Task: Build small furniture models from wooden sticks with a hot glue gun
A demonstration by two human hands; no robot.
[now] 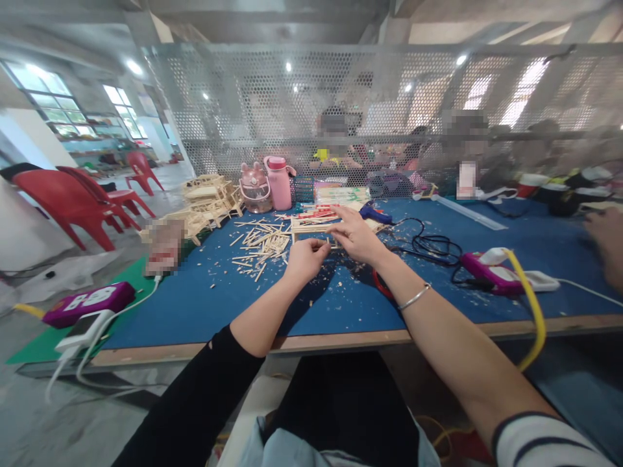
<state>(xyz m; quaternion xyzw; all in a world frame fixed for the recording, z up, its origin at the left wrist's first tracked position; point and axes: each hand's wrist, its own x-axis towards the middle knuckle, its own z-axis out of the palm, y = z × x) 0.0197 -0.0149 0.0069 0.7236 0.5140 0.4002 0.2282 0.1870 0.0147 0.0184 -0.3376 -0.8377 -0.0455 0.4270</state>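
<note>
A small frame of pale wooden sticks [307, 226] stands on the blue work mat in front of me. My left hand [306, 261] is at its near side, thumb and forefinger pinched on a short wooden stick [329, 240]. From the right, my right hand [357, 235] reaches over the frame's near edge; its thumb and a bent finger come together there, while another finger stretches out above. What those right fingertips hold is hidden. Loose sticks [267, 242] lie in a heap left of the frame. A blue glue gun [376, 215] rests behind my right hand.
Stacked stick frames [209, 198] stand at the back left, near a pink bottle [279, 185] and a clear bear-eared bottle [255, 189]. Black cable [431, 243] coils right, near a purple power strip [494, 272]. A perforated metal screen [272, 104] closes off the back.
</note>
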